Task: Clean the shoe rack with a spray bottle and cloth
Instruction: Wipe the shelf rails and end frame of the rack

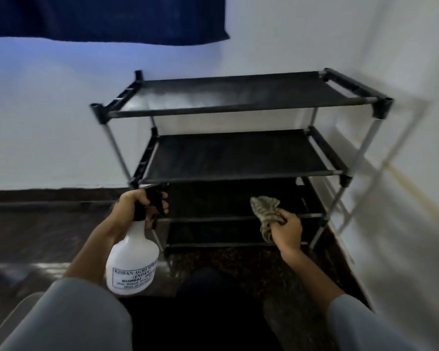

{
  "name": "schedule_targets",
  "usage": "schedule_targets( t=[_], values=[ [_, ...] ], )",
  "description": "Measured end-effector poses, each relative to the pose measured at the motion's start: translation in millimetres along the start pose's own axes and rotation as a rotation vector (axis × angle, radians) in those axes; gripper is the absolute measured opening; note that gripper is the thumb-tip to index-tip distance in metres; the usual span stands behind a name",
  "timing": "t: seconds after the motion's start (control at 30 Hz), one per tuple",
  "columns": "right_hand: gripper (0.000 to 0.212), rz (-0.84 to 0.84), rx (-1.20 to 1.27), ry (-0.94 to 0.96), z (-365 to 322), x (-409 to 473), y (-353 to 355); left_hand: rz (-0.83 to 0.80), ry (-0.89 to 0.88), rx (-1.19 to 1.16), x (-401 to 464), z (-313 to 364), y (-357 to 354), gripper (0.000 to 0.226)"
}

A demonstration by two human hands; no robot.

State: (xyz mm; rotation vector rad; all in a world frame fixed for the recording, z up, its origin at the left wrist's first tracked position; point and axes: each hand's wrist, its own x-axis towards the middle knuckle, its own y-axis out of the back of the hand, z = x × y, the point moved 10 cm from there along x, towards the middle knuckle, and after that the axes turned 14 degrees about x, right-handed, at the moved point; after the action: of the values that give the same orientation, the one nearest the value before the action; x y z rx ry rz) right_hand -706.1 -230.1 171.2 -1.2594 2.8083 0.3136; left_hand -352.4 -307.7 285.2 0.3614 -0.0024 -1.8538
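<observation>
A black shoe rack (pixel 238 158) with several fabric shelves and grey metal poles stands in the corner against white walls. A pale mist hangs over the left part of its top shelf. My left hand (pixel 137 206) grips the black trigger head of a white spray bottle (pixel 132 262), its nozzle pointing toward the rack. My right hand (pixel 288 229) holds a crumpled grey-brown cloth (pixel 265 211) in front of the lower shelves, not touching them. All the shelves are bare.
A white wall (pixel 403 122) runs close along the rack's right side. Dark floor (pixel 36 229) stretches to the left, and a patterned mat (pixel 238 259) lies before the rack. A dark blue curtain (pixel 99 19) hangs top left. My knee sits low in the middle.
</observation>
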Motion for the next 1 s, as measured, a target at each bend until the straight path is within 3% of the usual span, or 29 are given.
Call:
schedule_targets(
  t=[0.1,0.13,0.23,0.3,0.4,0.53,0.6,0.77,0.9,1.0],
  values=[
    [0.037,-0.162,-0.116,0.017,10,-40,-51,0.047,-0.067,0.081,-13,-7,23,0.032],
    [0.041,-0.212,-0.161,0.036,14,-49,-68,0.070,-0.072,0.073,-11,-17,31,0.032],
    [0.042,-0.349,-0.309,0.102,24,-60,-123,0.116,-0.084,0.002,3,-60,51,0.053],
    [0.045,-0.426,-0.397,0.213,20,-62,-163,0.163,0.009,-0.041,16,-98,59,0.053],
    [0.053,-0.505,-0.513,0.541,-3,-69,-225,0.188,0.119,-0.102,31,-139,52,0.048],
    [0.022,-0.645,-0.541,0.941,-29,-92,-302,0.230,0.104,-0.112,59,-169,48,0.065],
    [0.017,-0.722,-0.578,1.107,-27,-104,-330,0.248,0.085,-0.120,71,-179,50,0.074],
    [0.022,-0.901,-0.669,1.164,12,-88,-330,0.236,0.054,-0.133,97,-187,48,0.065],
    [0.026,-0.886,-0.702,1.244,24,-67,-289,0.257,0.033,-0.154,109,-185,52,0.046],
    [0.026,-0.935,-0.696,1.309,15,-79,-301,0.270,0.019,-0.129,112,-183,56,0.047]
  ],
)
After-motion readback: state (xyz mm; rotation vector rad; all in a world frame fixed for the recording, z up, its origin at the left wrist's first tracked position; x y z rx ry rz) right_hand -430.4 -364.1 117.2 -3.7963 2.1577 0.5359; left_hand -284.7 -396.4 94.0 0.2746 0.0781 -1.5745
